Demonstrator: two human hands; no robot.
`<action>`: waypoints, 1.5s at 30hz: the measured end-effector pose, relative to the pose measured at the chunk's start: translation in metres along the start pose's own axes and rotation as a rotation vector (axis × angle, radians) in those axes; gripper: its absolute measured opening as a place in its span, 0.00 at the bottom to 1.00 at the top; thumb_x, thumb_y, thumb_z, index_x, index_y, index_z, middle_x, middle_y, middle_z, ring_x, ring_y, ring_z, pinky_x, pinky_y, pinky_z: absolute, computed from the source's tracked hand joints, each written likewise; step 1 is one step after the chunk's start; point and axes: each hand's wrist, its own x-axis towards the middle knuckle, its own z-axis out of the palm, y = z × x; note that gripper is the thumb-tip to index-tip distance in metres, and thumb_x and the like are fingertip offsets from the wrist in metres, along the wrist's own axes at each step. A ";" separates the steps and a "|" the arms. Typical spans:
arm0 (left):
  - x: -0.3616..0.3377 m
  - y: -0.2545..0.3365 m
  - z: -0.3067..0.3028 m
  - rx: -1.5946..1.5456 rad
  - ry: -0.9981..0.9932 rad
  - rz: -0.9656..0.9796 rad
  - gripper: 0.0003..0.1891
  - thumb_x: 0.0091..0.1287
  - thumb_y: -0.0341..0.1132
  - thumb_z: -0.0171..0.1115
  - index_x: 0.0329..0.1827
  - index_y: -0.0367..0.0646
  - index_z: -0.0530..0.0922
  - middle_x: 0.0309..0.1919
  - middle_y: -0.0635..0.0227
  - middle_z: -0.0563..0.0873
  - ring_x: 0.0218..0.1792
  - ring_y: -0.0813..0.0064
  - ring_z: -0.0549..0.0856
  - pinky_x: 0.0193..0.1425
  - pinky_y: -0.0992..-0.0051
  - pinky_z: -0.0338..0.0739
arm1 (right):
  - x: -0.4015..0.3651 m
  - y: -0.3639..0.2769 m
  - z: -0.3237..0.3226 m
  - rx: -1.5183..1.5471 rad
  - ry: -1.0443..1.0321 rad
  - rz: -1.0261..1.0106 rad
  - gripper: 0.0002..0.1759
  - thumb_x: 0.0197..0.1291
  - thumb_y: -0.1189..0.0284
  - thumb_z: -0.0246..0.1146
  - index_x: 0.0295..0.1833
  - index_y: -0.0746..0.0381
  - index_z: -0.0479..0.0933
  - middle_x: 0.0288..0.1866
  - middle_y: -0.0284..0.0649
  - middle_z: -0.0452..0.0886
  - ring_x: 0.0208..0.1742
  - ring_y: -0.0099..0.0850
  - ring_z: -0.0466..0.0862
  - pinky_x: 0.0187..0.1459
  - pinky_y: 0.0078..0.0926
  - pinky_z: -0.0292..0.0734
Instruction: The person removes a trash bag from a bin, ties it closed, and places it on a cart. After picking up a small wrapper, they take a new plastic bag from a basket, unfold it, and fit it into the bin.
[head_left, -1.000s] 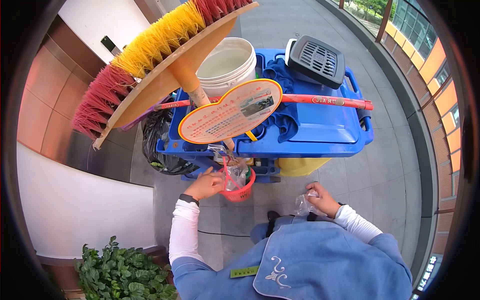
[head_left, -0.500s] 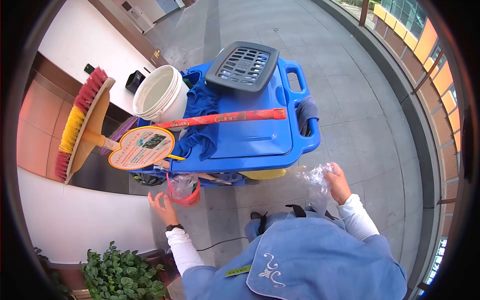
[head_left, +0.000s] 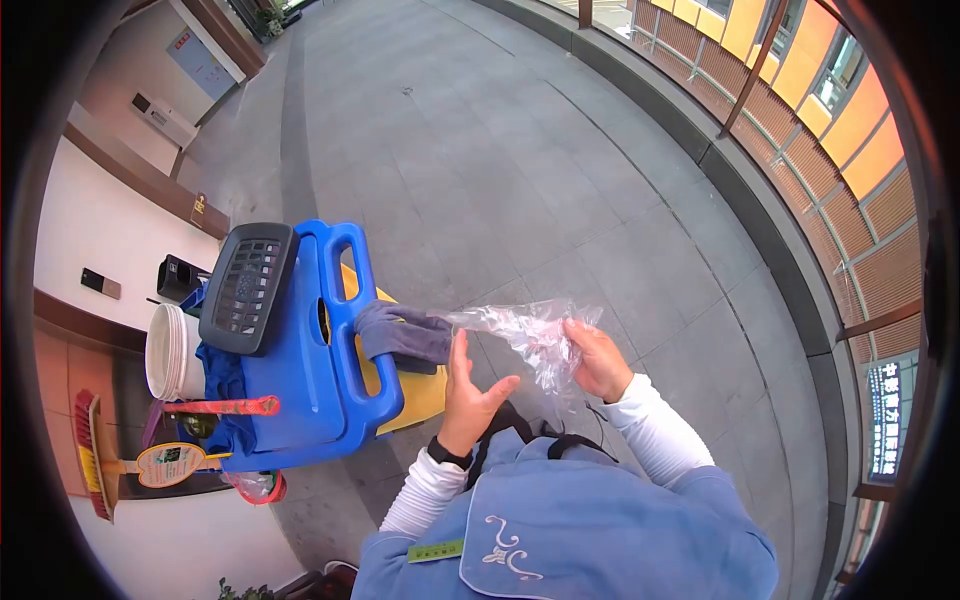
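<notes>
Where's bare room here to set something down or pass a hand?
Free: the paved floor between the blue cart and the kerb, ahead of the clear bag. Crowded: the cart top, taken by black grille, white bucket and red pole; grey cloth hangs on its handle beside the left hand. Right hand grips the bag.

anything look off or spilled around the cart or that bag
Nothing spilled or broken. The clear plastic bag is crumpled, pinched in the right hand; a grey cloth hangs loosely over the blue cart's handle.
</notes>
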 end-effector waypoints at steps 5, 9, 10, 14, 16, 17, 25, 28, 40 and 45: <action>0.073 -0.038 0.043 -0.777 -0.312 -0.417 0.27 0.61 0.35 0.66 0.61 0.38 0.67 0.47 0.65 0.81 0.48 0.74 0.80 0.56 0.71 0.73 | 0.043 -0.048 0.006 0.108 0.013 -0.051 0.23 0.72 0.61 0.41 0.54 0.68 0.71 0.51 0.46 0.78 0.52 0.35 0.78 0.54 0.35 0.72; 0.113 -0.056 0.052 -1.105 -0.073 -0.660 0.04 0.62 0.32 0.63 0.37 0.42 0.79 0.31 0.69 0.84 0.29 0.77 0.83 0.32 0.75 0.79 | 0.108 -0.115 -0.030 -0.191 0.280 -0.251 0.23 0.71 0.58 0.44 0.50 0.67 0.73 0.46 0.44 0.79 0.45 0.30 0.79 0.46 0.29 0.74; 0.130 -0.052 0.049 -1.139 0.034 -0.704 0.03 0.62 0.31 0.63 0.35 0.42 0.80 0.28 0.72 0.82 0.27 0.79 0.81 0.34 0.77 0.76 | 0.122 -0.134 -0.036 -0.289 0.373 -0.295 0.21 0.70 0.59 0.46 0.47 0.67 0.74 0.42 0.43 0.80 0.43 0.28 0.79 0.42 0.28 0.75; 0.194 -0.093 0.047 -1.255 0.013 -0.626 0.09 0.69 0.39 0.54 0.35 0.43 0.75 0.32 0.68 0.82 0.32 0.75 0.82 0.37 0.74 0.77 | 0.211 -0.182 -0.084 -0.518 0.413 -0.266 0.15 0.67 0.62 0.52 0.35 0.63 0.74 0.28 0.36 0.77 0.27 0.23 0.76 0.28 0.23 0.71; 0.221 -0.095 0.050 -1.319 -0.003 -0.697 0.13 0.71 0.44 0.50 0.38 0.43 0.73 0.36 0.65 0.82 0.36 0.70 0.82 0.40 0.70 0.78 | 0.256 -0.197 -0.074 -0.487 0.467 -0.262 0.13 0.66 0.65 0.54 0.31 0.61 0.73 0.23 0.32 0.75 0.21 0.22 0.73 0.23 0.22 0.69; 0.240 -0.093 0.053 -1.332 -0.009 -0.756 0.15 0.72 0.46 0.48 0.39 0.43 0.72 0.38 0.64 0.82 0.39 0.68 0.82 0.42 0.67 0.78 | 0.280 -0.207 -0.068 -0.440 0.482 -0.240 0.12 0.66 0.66 0.54 0.31 0.61 0.73 0.23 0.32 0.74 0.21 0.21 0.73 0.23 0.22 0.69; 0.329 -0.091 0.057 -1.029 -0.143 -0.738 0.19 0.68 0.46 0.57 0.53 0.42 0.73 0.40 0.66 0.82 0.44 0.70 0.82 0.43 0.71 0.78 | 0.415 -0.255 -0.072 -0.405 0.531 -0.095 0.05 0.59 0.72 0.58 0.31 0.61 0.72 0.20 0.30 0.71 0.20 0.20 0.69 0.19 0.23 0.63; 0.370 -0.107 0.058 -0.975 0.009 -0.709 0.19 0.71 0.46 0.50 0.53 0.38 0.74 0.42 0.64 0.82 0.45 0.71 0.82 0.42 0.74 0.79 | 0.483 -0.263 -0.083 -0.703 0.453 -0.034 0.05 0.58 0.72 0.60 0.35 0.62 0.73 0.22 0.30 0.72 0.22 0.20 0.70 0.22 0.22 0.65; 0.525 -0.044 0.056 -1.459 0.483 -0.606 0.25 0.75 0.46 0.32 0.59 0.31 0.65 0.55 0.50 0.76 0.54 0.55 0.78 0.60 0.56 0.73 | 0.598 -0.322 -0.006 -1.473 -0.210 -0.535 0.32 0.46 0.67 0.72 0.55 0.66 0.68 0.50 0.46 0.75 0.52 0.42 0.74 0.53 0.36 0.69; 0.573 -0.042 0.059 -1.558 0.606 -0.617 0.26 0.75 0.46 0.31 0.60 0.32 0.64 0.57 0.50 0.73 0.57 0.52 0.75 0.65 0.52 0.67 | 0.587 -0.299 0.067 -1.649 -0.906 -0.703 0.25 0.47 0.67 0.70 0.51 0.63 0.72 0.49 0.46 0.77 0.50 0.43 0.77 0.46 0.35 0.73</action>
